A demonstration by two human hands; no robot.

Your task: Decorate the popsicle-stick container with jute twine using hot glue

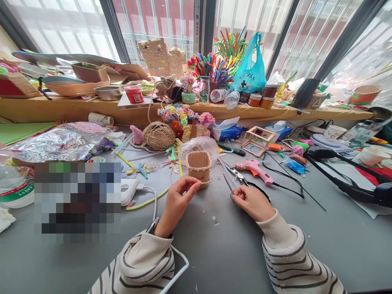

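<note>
On the grey counter (pixel 214 257), 1 brown basket (pixel 198 174) stands upright at the left hand (pixel 181 195), whose grip, clamped or apart, I cannot tell; right hand (pixel 251 201): grip clamped on 1 pointed metal tool (pixel 228 182)

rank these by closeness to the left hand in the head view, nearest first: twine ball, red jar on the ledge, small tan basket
From the left hand:
1. small tan basket, right at the hand, toward its right
2. twine ball, farther back on the table, a bit left
3. red jar, farthest, up on the ledge and farther left
</note>
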